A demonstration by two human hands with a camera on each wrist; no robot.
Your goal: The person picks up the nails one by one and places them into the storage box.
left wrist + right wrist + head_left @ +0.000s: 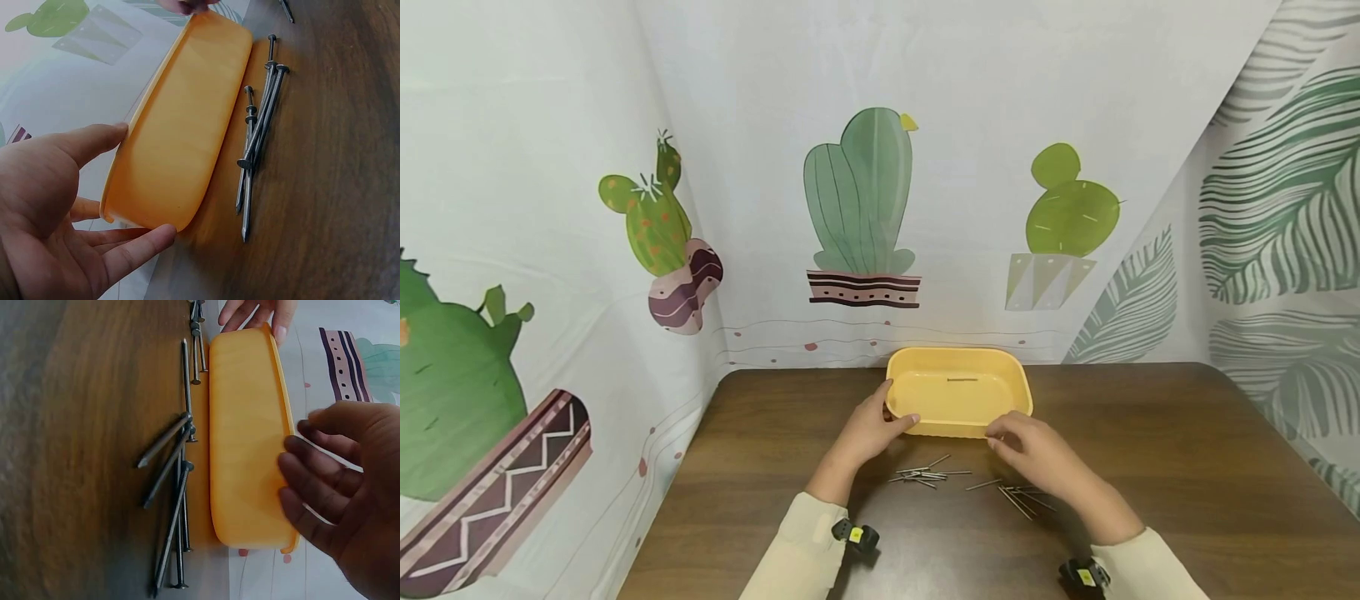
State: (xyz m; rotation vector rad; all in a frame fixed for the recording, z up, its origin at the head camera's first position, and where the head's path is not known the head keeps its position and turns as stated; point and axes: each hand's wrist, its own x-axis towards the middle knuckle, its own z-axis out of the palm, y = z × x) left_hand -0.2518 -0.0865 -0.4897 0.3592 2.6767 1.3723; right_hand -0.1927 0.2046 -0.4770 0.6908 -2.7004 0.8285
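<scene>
A shallow yellow plastic tub (953, 427) stands toward the back of the table. My left hand (868, 429) grips its left end, thumb at the front rim and fingers around the side; the left wrist view shows the fingers (140, 250) low on the end wall. My right hand (1037, 450) is at the front right corner, its slightly bent fingertips right at the rim (289, 412). Inside the tub lies one nail (962, 380). On the table before it, a loose pile of nails (921, 475) sits to the left and another group of nails (1018, 498) lies under the right hand.
The brown wooden table (760, 467) ends at a wall cloth (970, 208) printed with cacti, close behind the tub. Black wrist cameras (856, 535) are strapped over both light sleeves (801, 542).
</scene>
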